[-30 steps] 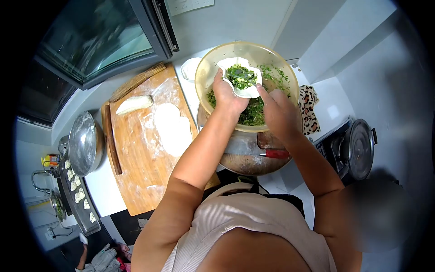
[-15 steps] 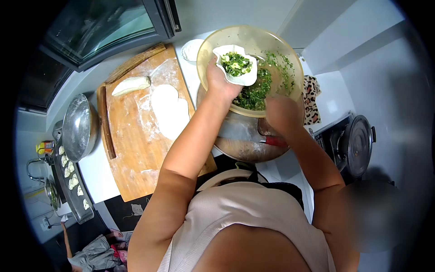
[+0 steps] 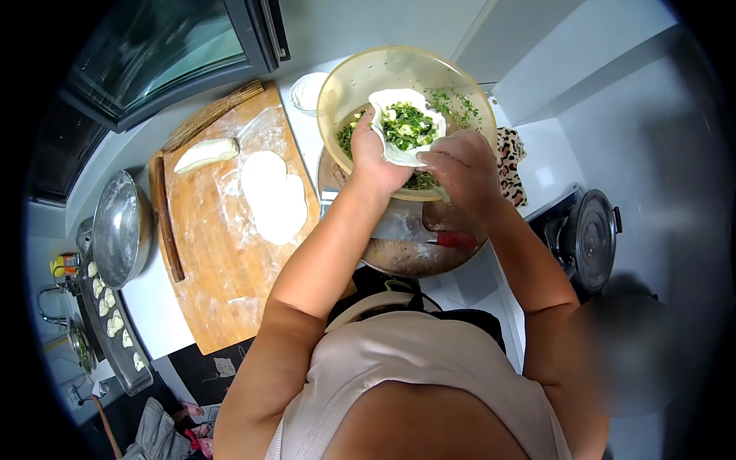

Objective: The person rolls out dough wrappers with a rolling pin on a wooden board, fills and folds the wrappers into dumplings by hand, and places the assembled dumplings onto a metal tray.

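Note:
A round dough wrapper (image 3: 381, 100) lies in my left hand (image 3: 378, 162), whose fingers cup it from below and from the left side. Chopped green filling (image 3: 409, 126) with pale yellow bits is heaped in its middle. My right hand (image 3: 469, 175) is closed at the wrapper's lower right edge, its thumb and fingers pinching the dough there. Both hands are above a large yellowish bowl (image 3: 331, 98), which has more chopped greens (image 3: 460, 107) inside. A slim pale piece shows just under my right hand; I cannot make out what it is.
Left is a floured wooden board (image 3: 222, 284) with flat dough rounds (image 3: 272, 203), a dough roll (image 3: 205, 156) and a rolling pin (image 3: 166, 222). A red-handled knife (image 3: 454, 240) lies on a round chopping board (image 3: 406, 261). A lidded pot (image 3: 596, 239) stands right; a tray (image 3: 126, 360) holds several dumplings.
My right hand has risen from the bowl's lower right side to the wrapper's edge. The wrapper holds more greens. The whole view has shifted slightly.

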Demonstrator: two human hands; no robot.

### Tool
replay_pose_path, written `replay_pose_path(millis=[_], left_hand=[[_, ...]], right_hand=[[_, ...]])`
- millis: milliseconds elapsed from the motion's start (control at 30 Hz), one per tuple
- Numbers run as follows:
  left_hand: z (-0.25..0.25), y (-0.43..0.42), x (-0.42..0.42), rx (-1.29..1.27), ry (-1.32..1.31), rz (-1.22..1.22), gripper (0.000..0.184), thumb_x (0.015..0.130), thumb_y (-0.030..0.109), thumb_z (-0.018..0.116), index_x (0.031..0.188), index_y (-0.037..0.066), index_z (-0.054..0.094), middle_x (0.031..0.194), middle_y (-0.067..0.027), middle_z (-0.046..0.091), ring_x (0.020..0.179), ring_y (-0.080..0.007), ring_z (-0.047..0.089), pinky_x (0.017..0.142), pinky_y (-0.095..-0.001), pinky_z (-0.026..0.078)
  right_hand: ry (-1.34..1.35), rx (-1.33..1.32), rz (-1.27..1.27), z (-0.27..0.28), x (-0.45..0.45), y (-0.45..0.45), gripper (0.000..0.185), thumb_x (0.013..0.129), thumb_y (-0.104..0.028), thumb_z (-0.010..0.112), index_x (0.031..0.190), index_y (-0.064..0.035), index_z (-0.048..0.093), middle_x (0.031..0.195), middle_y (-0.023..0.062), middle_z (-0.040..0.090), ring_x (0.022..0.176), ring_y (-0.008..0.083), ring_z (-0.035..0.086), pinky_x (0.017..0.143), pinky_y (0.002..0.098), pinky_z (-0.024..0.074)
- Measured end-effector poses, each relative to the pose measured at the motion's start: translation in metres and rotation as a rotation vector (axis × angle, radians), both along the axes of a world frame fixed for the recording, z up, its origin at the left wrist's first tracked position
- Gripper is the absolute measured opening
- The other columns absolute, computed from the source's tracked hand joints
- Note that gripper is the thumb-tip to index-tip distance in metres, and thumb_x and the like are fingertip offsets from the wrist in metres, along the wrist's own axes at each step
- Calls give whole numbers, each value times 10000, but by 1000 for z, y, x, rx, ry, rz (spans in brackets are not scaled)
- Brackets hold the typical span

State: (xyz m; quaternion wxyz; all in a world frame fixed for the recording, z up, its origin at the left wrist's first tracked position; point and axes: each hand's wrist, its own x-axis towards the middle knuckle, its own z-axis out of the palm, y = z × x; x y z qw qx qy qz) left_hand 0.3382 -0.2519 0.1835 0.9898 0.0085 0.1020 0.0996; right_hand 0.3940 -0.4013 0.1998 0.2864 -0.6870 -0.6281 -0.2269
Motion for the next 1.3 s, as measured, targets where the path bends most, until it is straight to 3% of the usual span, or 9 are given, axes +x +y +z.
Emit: replay_pose_path(millis=[267,467,700,800,867,1000,1067,1167,1300], left_hand=[[5,6,-18,262,-3,-176,487,973,351,305,1311,15,406,1293,-203,487,1161,-372,512,980,-576,432],[16,10,-23,302,-131,-223,502,941,269,313,1343,-30,346,1313,-243,455,1211,-402,482,1024,-570,407],[17,17,-23,266,-207,-310,521,960,335,319,1346,-16,334,1312,-232,446,1220,-406,469,1021,-586,406],[22,18,-25,207,-324,-321,547,955,336,433,1361,-12,320,1313,-230,442,1235,-393,460,1029,-570,407],[22,16,-25,406,-261,-275,556,927,285,525,1356,-16,338,1313,-228,442,1234,-380,463,1034,-556,408],[24,15,-21,427,-227,-261,525,871,124,617,1324,-23,395,1308,-221,449,1228,-363,470,1047,-533,405],[22,12,-21,369,-221,-219,508,873,147,604,1310,-30,416,1291,-221,462,1227,-372,466,1048,-524,408],[19,7,-20,332,-197,-149,546,854,162,617,1320,-28,404,1282,-215,469,1228,-371,465,1051,-509,411],[17,3,-17,352,-189,-96,566,846,162,613,1336,-16,393,1287,-210,470,1224,-369,472,1054,-496,412]], right_hand=[[244,31,-115,39,8,23,99,740,-112,694,834,-84,686,887,62,647,860,280,591,781,389,459],[752,-134,-57,51,24,36,109,776,-98,662,862,-36,688,921,72,683,917,250,619,850,346,468],[689,-168,-127,74,13,40,144,747,-16,685,892,-15,687,925,70,682,878,171,635,810,290,489],[722,-157,-113,77,13,41,204,755,-22,677,959,-21,675,920,67,677,868,163,632,811,278,483],[686,-194,-70,82,14,41,259,790,-26,647,1048,-28,658,931,63,673,866,155,627,813,267,479],[936,74,-108,86,24,34,320,873,-44,562,1191,-31,596,975,55,660,867,137,616,813,254,479],[979,321,-139,79,30,20,333,902,-49,525,1231,-36,572,1002,55,654,848,126,610,790,248,485],[1308,33,-220,41,45,-8,321,899,-57,554,1217,-18,576,1022,67,647,838,113,595,758,240,486],[1614,166,-35,24,18,-12,335,899,-66,584,1222,16,557,1038,85,643,832,107,586,711,223,483]])
